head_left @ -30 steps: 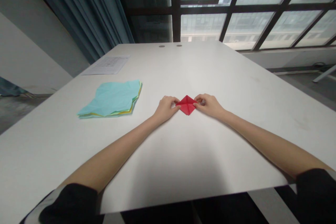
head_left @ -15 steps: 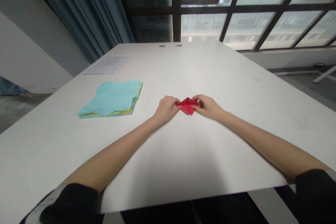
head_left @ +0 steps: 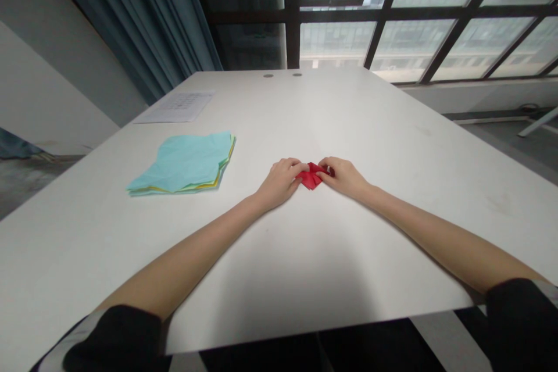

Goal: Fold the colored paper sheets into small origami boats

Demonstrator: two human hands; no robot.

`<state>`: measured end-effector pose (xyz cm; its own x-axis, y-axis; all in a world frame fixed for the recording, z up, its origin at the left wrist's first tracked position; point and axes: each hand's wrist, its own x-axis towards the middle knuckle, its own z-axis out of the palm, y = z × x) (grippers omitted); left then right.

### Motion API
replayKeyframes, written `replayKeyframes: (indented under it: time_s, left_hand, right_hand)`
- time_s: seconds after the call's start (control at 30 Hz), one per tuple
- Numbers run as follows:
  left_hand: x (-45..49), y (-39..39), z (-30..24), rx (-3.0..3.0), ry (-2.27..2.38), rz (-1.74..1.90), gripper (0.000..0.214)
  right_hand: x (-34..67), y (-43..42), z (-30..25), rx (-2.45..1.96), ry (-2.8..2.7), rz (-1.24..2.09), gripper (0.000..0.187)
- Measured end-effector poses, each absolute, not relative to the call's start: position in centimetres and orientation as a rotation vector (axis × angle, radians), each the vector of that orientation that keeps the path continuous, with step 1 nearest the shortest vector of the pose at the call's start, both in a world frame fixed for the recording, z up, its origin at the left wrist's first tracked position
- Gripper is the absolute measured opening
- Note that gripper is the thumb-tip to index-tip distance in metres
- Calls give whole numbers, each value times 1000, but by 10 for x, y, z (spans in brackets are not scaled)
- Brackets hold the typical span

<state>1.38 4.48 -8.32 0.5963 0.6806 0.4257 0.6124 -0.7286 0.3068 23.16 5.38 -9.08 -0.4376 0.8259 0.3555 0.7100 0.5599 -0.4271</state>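
Observation:
A small piece of folded red paper (head_left: 311,179) is between my two hands on the white table (head_left: 296,267). My left hand (head_left: 281,181) pinches its left side, the fingers on top and the thumb along the near edge. On the opposite side my right hand (head_left: 343,176) grips the paper between thumb and curled fingers. Creases and pointed flaps show in the middle of the paper, while both outer ends are partly covered by my fingers.
Left of my hands lies a stack of coloured paper sheets (head_left: 183,164), light blue on top with green and yellow edges below. Behind it is a printed sheet (head_left: 176,107). A blue curtain (head_left: 143,17) and windows stand beyond the table.
My left hand has shifted slightly right, its fingers reaching further over the red paper. The paper looks narrower and its top point is less sharp. My right hand has barely moved.

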Motion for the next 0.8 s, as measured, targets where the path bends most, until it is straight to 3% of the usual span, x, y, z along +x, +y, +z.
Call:
replayKeyframes:
  time_s: [0.37,0.53,0.8]
  left_hand:
    - [13,48,-88,2857,987,669,28]
    - [13,50,-90,2841,1007,679,28]
    - [11,49,-90,2888,986,681,29]
  right_hand:
    - [231,53,-87,-1224,-2285,312,12]
    - [237,54,-87,-1107,-2346,315,21]
    - [240,56,-85,-898,-2396,298,20]
